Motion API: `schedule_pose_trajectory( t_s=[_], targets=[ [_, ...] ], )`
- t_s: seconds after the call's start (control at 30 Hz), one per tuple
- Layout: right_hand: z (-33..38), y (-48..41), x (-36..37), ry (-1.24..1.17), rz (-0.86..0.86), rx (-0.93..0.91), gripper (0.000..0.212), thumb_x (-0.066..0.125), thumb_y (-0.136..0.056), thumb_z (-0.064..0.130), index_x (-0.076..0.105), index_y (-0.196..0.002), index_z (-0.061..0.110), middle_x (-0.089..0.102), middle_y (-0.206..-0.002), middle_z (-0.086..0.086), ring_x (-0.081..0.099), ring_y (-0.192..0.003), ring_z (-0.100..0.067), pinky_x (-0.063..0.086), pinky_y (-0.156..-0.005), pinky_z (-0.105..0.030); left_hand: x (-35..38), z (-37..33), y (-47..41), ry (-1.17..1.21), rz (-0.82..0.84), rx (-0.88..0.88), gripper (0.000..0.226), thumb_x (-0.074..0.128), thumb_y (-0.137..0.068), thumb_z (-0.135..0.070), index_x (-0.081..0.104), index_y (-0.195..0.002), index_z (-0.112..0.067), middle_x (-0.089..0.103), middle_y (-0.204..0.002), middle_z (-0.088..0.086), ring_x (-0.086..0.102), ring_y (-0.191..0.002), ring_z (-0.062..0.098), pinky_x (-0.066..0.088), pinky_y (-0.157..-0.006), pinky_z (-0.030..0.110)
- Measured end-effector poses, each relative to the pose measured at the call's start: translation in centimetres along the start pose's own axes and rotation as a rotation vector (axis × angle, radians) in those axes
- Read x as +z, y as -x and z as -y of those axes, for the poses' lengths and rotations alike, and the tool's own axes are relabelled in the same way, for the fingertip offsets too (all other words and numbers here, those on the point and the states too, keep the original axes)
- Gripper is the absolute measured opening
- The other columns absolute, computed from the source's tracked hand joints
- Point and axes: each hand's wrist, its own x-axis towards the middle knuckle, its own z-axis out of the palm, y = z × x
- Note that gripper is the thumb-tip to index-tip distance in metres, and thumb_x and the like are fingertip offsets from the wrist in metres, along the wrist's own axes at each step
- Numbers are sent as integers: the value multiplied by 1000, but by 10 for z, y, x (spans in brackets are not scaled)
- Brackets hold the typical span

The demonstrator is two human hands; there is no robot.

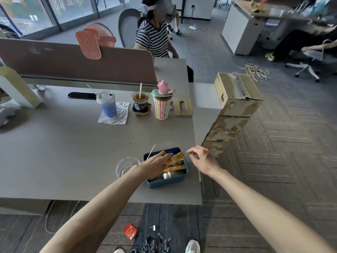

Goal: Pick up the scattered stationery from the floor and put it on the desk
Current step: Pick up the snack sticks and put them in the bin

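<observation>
Looks far from finished. Down on the floor (255, 198), near, beside a white shoe (193, 246): a heap of small clips (155, 242), a red packet (129, 231) just left of it, one lone silver clip (153, 227) at the heap's far side. Nothing of that visibly up on the table (73, 152) yet. Cannot tell of any stationery inside the blue box (167, 182) at the table's near right corner, under the yellow sachets (176, 158). Leaves, by this judgement, the whole heap to gather and lift.

Reaches forward with both bare arms, nearly straight. Lays the left hand (156, 162) palm-down over the box, fingers straight and together, resting on the sachets. Holds the right hand (202, 157) just right of the box, above the table's right edge, apart from the box, fingers loosely curled, thumb near forefinger, gripping nothing visible.
</observation>
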Motion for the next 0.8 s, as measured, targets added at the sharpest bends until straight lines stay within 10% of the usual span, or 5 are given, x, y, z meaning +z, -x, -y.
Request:
schedule_pose_trajectory(
  t_s=[0.37,0.5,0.8],
  targets=[
    [19,4,15,36,222,-15,49,59,-96,14,47,-143,13,48,-142,-7,47,-127,-22,37,-102,-27,26,16,-2,-174,-73,168,60,62,-90,-20,38,-143,-7,52,-120,12,58,-100,29,50,-88,38],
    [19,3,23,136,229,-16,33,58,-96,19,59,-129,16,54,-125,-6,54,-112,-23,40,-86,-27,36,21,1,-147,-110,126,53,44,-93,-32,47,-134,1,54,-118,18,58,-93,36,53,-75,48],
    [21,7,22,316,262,-89,12,60,-92,11,62,-102,17,62,-105,-4,60,-96,-20,53,-81,-36,46,10,12,-259,-52,12,61,25,-94,-52,21,-147,-22,19,-150,3,29,-126,31,29,-104,45]
  ],
)
